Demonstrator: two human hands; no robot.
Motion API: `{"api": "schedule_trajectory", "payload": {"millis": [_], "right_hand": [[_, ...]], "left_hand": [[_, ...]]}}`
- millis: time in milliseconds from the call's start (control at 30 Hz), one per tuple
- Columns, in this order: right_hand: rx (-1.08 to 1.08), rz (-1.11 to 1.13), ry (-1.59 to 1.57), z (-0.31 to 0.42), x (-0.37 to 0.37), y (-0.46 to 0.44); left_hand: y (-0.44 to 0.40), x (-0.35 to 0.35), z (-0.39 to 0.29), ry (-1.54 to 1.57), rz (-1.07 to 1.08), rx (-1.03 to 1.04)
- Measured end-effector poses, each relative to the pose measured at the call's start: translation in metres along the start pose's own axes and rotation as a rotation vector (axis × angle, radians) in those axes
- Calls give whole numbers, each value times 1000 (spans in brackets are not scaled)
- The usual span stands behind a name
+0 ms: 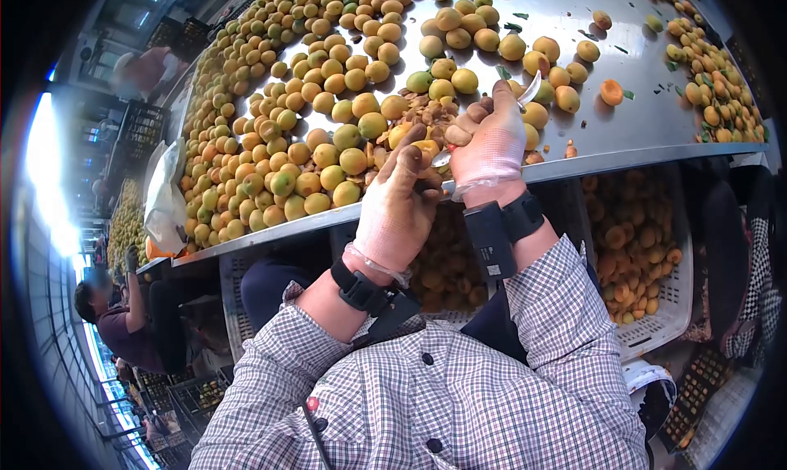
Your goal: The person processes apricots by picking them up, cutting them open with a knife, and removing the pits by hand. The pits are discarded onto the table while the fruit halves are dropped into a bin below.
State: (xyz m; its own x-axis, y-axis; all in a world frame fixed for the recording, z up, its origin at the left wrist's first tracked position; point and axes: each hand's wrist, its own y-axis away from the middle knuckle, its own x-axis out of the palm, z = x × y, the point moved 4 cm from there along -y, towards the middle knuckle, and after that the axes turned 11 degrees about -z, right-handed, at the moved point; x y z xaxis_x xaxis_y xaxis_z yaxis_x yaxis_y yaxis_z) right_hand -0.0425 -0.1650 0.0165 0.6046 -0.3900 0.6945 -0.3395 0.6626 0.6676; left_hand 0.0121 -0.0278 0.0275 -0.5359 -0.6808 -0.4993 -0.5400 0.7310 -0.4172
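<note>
My left hand (pixel 400 199), in a stained pale glove, is curled at the table edge, its fingers around a cut orange apricot (pixel 426 147). Close beside it on the right, my right hand (pixel 492 146), also gloved, is closed on a metal tool. One curved shiny end (pixel 531 90) sticks out past the thumb, and another metal part (pixel 442 158) shows near the left fingers. The grip inside the fist is hidden. Brown pits and scraps (pixel 425 112) lie just beyond both hands, among whole yellow-green apricots (pixel 372 126).
Whole apricots cover much of the metal table (pixel 627 126). An opened orange one (pixel 611 92) lies to the right. Below the edge stands a white crate (pixel 661 332) of apricot halves. A white bag (pixel 164 198) hangs at the left corner. A person (pixel 131 326) sits at far left.
</note>
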Motion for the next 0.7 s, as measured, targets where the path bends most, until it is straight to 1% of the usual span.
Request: {"api": "schedule_trajectory", "payload": {"millis": [33,67,133,167,233,267,333,367,433,467,500,533,567,633,667,700], "right_hand": [[11,-4,-24,-1,-1,-2],[12,-2,-24,-1,-3,-3],[8,14,-46,-2,-5,-6],[10,17,-46,-2,-5,-7],[34,-16,-61,-4,-6,-9],[35,-11,-61,-5,-5,-8],[30,-16,-67,-6,-5,-5],[-7,54,-64,-3,-2,1],[-45,81,-34,3,3,12],[-82,106,-7,5,7,20],[-136,115,51,7,10,26],[-136,114,47,4,10,27],[-133,103,70,1,10,26],[-142,77,106,-2,7,20],[-143,75,104,-1,6,18],[-101,57,71,0,5,15]], "left_hand": [[0,2,6,112,14,-91],[0,1,4,110,12,-91],[0,0,-6,15,17,21],[0,0,-3,12,15,22],[1,4,9,220,18,-94],[0,7,7,218,15,-91],[1,14,15,532,-120,-448],[1,12,14,533,-121,-445],[2,8,11,646,-5,-380],[1,2,9,645,-4,-379],[-4,-8,-3,207,4,-73],[-4,-10,-15,-233,15,233],[-4,-8,-13,-233,18,235],[1,2,12,547,-11,-525],[1,4,6,546,-9,-525],[2,5,0,715,-59,-638]]}}
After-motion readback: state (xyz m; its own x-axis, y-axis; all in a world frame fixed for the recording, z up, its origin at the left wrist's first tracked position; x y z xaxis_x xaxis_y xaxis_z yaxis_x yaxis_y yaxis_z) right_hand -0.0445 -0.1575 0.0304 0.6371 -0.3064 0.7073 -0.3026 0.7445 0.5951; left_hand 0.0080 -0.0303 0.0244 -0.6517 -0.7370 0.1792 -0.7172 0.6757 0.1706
